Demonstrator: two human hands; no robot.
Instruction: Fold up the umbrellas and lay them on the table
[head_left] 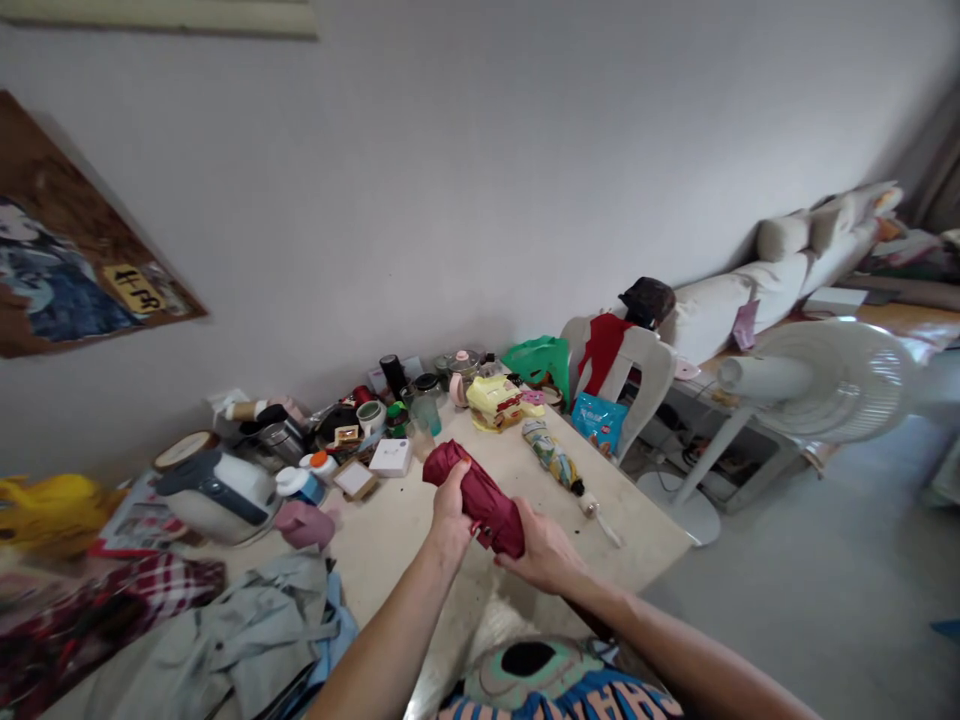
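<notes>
Both my hands hold a folded dark red umbrella (480, 496) above the pale table (405, 540). My left hand (451, 510) is wrapped round its upper middle, fingers closed. My right hand (541, 548) grips its lower end, fingers closed too. A second folded umbrella (553, 458) with a floral pattern lies on the table just beyond, to the right, untouched.
The table's far side is crowded: a white kettle (217, 492), cups, jars, small boxes (390, 457), a yellow packet (495, 398) and a green bag (538, 358). Clothes (225, 630) are heaped at the left. A white chair (630, 375), a standing fan (825, 385) and a sofa (780, 265) stand at the right.
</notes>
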